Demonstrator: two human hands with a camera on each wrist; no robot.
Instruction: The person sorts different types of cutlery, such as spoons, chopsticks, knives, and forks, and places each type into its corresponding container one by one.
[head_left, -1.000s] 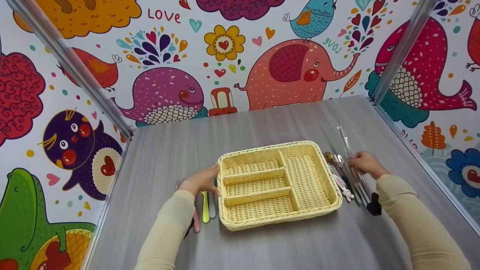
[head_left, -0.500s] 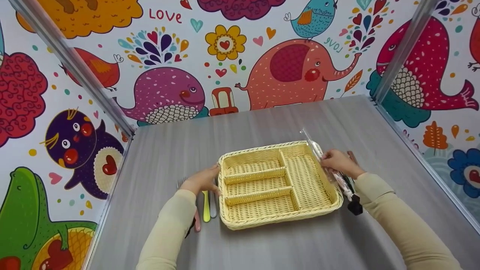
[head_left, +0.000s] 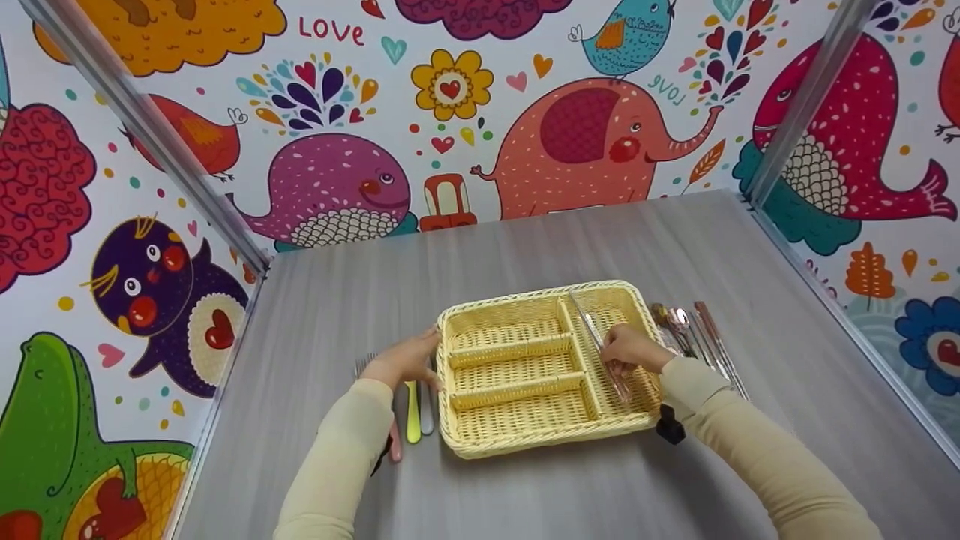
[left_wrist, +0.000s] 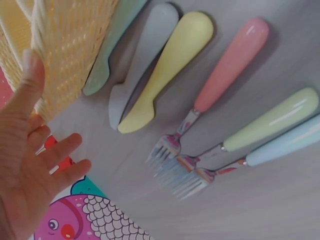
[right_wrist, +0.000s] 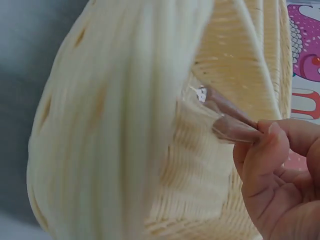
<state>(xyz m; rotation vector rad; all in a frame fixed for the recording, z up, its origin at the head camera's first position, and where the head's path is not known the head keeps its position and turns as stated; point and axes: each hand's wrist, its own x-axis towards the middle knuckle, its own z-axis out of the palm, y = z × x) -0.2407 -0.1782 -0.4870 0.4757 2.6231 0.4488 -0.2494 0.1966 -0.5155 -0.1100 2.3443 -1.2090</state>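
Observation:
A woven basket [head_left: 517, 435] with several compartments stands mid-table. My left hand [head_left: 405, 361] rests at its left rim; in the left wrist view the fingers are spread and the thumb lies along the wicker. Inside the large right compartment, my right hand [head_left: 631, 349] pinches a pair of chopsticks [right_wrist: 235, 127] in a clear plastic wrapper. Their brown ends show between thumb and fingers, and the wrapper slants along the divider in the head view. Beside the left hand lie forks with a pink handle [left_wrist: 232, 65] and pale handles, plus a yellow knife [left_wrist: 172, 70] and a grey knife [left_wrist: 145, 55].
Right of the basket lie spoons [head_left: 678, 319] and more chopsticks with brown ends [head_left: 716, 337], partly behind the right sleeve. A green utensil [left_wrist: 112, 47] sits against the basket's left side. Printed panels [head_left: 450, 150] wall in the grey table.
My right hand has lifted the wrapped chopsticks from the right of the basket and moved left, over the rim, into the large compartment. The left hand and basket have stayed in place.

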